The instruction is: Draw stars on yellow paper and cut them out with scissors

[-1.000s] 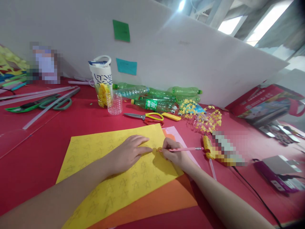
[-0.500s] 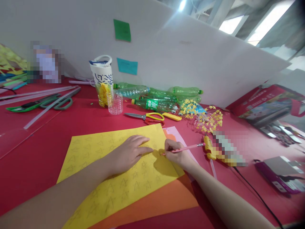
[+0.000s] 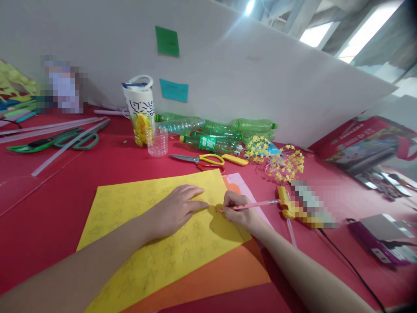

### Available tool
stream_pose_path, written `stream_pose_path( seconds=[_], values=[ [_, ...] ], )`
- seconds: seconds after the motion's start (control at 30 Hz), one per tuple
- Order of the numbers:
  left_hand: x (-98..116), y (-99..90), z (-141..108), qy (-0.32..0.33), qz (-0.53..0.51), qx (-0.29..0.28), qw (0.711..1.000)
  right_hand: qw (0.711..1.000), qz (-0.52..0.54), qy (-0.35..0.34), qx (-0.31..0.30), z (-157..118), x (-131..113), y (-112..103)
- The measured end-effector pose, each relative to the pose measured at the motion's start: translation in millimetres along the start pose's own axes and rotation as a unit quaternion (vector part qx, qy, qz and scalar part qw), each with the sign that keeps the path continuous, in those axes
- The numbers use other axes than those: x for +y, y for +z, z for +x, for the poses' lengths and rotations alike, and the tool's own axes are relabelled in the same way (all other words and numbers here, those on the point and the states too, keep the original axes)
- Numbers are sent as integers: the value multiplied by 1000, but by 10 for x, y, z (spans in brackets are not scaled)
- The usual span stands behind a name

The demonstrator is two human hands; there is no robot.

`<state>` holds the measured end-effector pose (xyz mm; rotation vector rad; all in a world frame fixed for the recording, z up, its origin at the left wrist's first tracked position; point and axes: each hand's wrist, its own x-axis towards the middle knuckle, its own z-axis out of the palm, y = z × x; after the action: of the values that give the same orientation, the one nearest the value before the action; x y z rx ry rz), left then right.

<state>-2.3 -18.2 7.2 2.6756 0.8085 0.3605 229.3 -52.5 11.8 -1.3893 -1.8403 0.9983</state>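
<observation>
A yellow sheet of paper covered with several pencilled stars lies in front of me, on top of an orange sheet and a pink one. My left hand rests flat on the yellow sheet, palm down and fingers stretched apart. A pink pencil with a metal-banded eraser end is gripped in my right hand. Its tip touches the yellow sheet near its right part, just beyond my left index finger. Part of the drawing there is hidden by my hand and its shadow.
Beyond the paper lie scissors, a yellow comb-like piece, green plastic bottles and a bunch of small yellow stars. A yellow glue gun with a cable is to the right. More scissors are at left.
My right hand has shifted very slightly left with the pencil, whose eraser end sits a little lower. My left hand and the paper stay practically in place.
</observation>
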Motion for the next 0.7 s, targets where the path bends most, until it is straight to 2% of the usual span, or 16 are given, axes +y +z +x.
stream_pose_path(
  seconds=[0.4,0.7],
  values=[
    [0,3,-11,3,3,6,1000,999,26,-10,-26,-30,-39,32],
    [-16,17,-8,8,-3,14,1000,1000,-17,-6,19,-31,-37,44]
  ],
)
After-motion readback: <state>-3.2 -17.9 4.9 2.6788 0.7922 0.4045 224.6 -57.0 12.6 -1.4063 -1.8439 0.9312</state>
